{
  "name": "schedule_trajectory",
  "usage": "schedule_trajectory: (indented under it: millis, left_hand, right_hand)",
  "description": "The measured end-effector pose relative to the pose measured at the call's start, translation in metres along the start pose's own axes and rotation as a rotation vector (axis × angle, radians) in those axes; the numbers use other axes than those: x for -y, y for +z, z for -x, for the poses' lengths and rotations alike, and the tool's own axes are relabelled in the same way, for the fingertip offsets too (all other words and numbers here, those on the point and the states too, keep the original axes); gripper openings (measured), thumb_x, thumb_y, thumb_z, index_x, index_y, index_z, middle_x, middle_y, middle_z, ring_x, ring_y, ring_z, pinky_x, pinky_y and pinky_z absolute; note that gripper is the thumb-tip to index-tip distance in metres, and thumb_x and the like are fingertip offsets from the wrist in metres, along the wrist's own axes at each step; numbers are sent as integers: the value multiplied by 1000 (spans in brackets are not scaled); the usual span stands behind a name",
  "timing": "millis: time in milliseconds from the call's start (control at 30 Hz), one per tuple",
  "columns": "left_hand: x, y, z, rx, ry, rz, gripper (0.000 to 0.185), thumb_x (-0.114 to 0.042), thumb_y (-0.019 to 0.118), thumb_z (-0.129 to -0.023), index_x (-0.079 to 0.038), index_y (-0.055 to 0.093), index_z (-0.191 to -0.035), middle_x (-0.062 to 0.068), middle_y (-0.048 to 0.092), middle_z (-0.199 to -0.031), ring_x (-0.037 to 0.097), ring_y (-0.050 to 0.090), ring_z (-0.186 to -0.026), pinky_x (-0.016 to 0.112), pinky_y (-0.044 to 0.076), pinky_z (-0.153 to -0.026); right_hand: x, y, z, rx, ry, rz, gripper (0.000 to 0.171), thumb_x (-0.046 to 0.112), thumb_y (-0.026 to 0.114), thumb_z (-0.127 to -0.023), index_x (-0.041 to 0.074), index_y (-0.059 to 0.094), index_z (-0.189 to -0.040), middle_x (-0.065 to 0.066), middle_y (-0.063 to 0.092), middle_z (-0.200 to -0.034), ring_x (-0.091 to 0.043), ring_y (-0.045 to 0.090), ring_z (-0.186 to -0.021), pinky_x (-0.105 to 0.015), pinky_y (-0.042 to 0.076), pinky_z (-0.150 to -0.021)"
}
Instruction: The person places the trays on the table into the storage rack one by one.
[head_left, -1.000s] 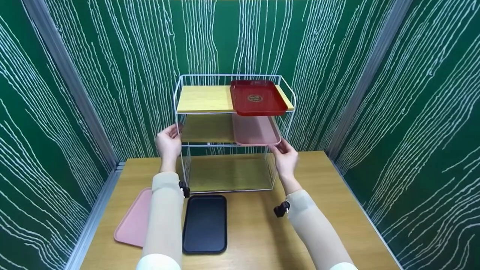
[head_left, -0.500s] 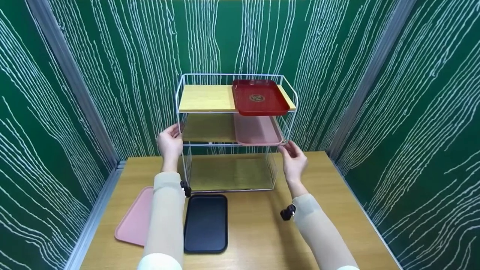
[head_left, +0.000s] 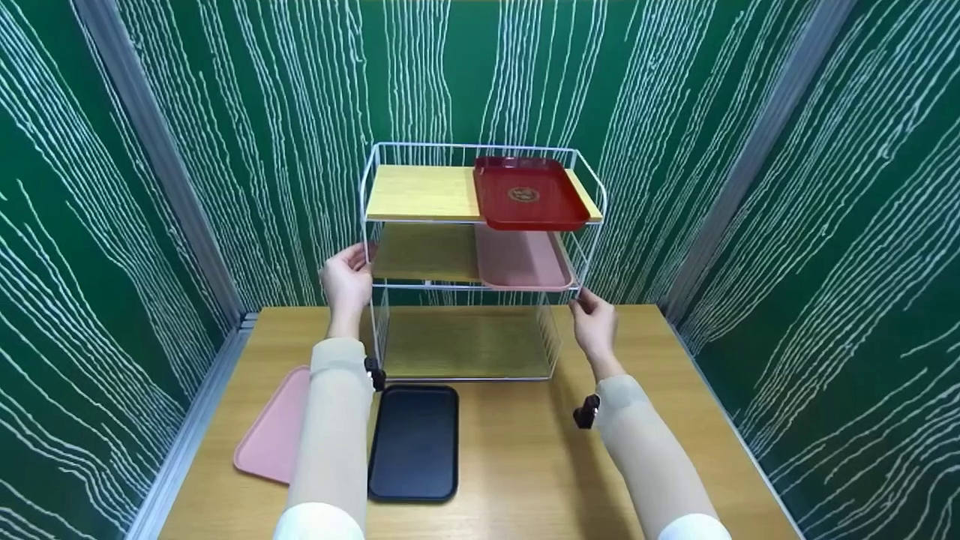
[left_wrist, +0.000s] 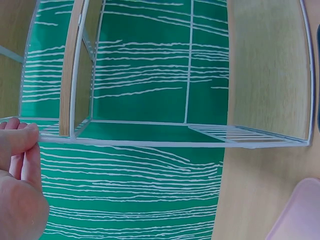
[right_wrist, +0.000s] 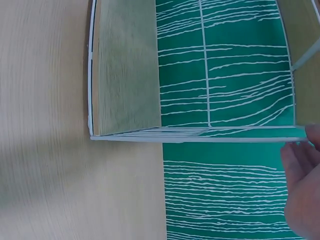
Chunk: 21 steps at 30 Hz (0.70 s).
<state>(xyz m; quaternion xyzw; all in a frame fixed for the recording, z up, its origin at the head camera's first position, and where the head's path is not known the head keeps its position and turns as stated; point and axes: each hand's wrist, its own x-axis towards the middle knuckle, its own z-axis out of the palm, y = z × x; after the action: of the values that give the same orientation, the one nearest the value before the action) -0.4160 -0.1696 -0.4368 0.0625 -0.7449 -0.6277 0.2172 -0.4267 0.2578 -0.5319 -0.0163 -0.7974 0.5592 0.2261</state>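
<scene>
A three-tier rack of white wire with wooden shelves [head_left: 424,191] stands toward the back of the table. At middle-shelf height, my left hand [head_left: 346,281] grips its left wire side, thumb and fingers meeting at the frame in the left wrist view. My right hand [head_left: 596,326] pinches the right front post just below that shelf's corner. On the top shelf, a red tray [head_left: 532,184] with a gold emblem lies at the right, its front edge overhanging. A pink tray [head_left: 523,259] rests beneath it on the middle shelf, right side. The bottom shelf [head_left: 469,345] holds nothing.
A black tray [head_left: 414,442] lies on the wooden table [head_left: 525,465] in front of the rack. To its left is another pink tray [head_left: 274,427], partly hidden by my left forearm. Green walls with white streaks enclose the table.
My right hand has moved right, from the front corner of the middle-shelf pink tray to the rack's right post. My left hand keeps its grip. The head view has shifted slightly.
</scene>
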Motion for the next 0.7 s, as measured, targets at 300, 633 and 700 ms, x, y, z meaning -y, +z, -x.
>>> schedule_trajectory:
  millis: [300, 633, 700]
  left_hand:
    - [2, -1, -1, -9, -13, 41, 39, 7, 65, -103, -1, 68, -141, 19, 70, -137, 32, 67, -129, 39, 53, -112]
    - [10, -8, 3, 106, 60, 78, 45, 0, 63, -107, -3, 58, -152, 16, 63, -149, 30, 60, -139, 34, 49, -114]
    - [11, -10, 5, 133, 71, 95, 49, -1, 63, -107, -3, 54, -155, 15, 59, -154, 29, 57, -142, 33, 47, -116]
  right_hand:
    - [0, 10, 4, -64, 5, 44, 33, 7, 65, -107, 3, 70, -140, -18, 73, -132, -30, 71, -117, -47, 59, -100]
    - [-5, 13, 3, -117, -46, 166, 25, 4, 66, -106, 5, 78, -128, -16, 78, -120, -27, 71, -96, -46, 58, -82]
    - [-5, 13, 2, -115, -55, 173, 24, 4, 65, -106, 4, 79, -125, -16, 78, -118, -27, 70, -94, -46, 57, -81]
